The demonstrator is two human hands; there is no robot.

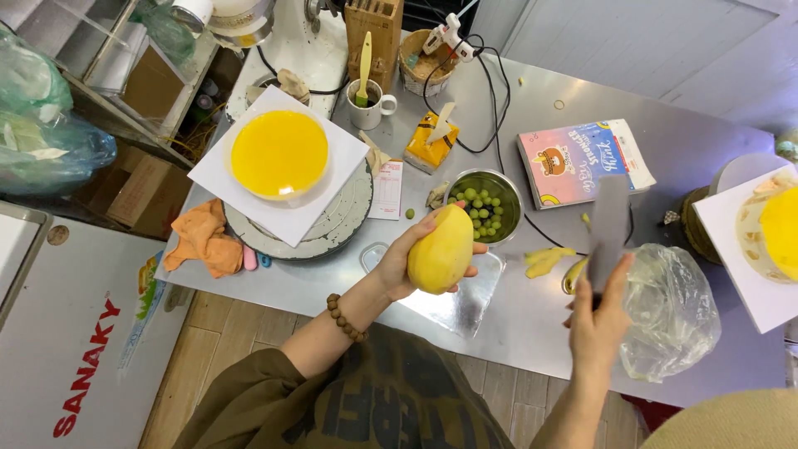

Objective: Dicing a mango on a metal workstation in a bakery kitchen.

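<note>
Two hands are working above the steel worktop (532, 333): the left hand (405, 264) is gripping a yellow mango (440, 249) upright, long axis tilting slightly rightward, while the right hand (600, 320), closed on a blurred knife (608, 220), is hovering well to its right.

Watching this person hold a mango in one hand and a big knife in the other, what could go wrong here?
The left hand cups the yellow mango in mid-air, not on a board, so the blurred knife in the right hand might slip toward the fingers. The peels lie by the clear plastic bag near the steel table edge and could slide off.
</note>
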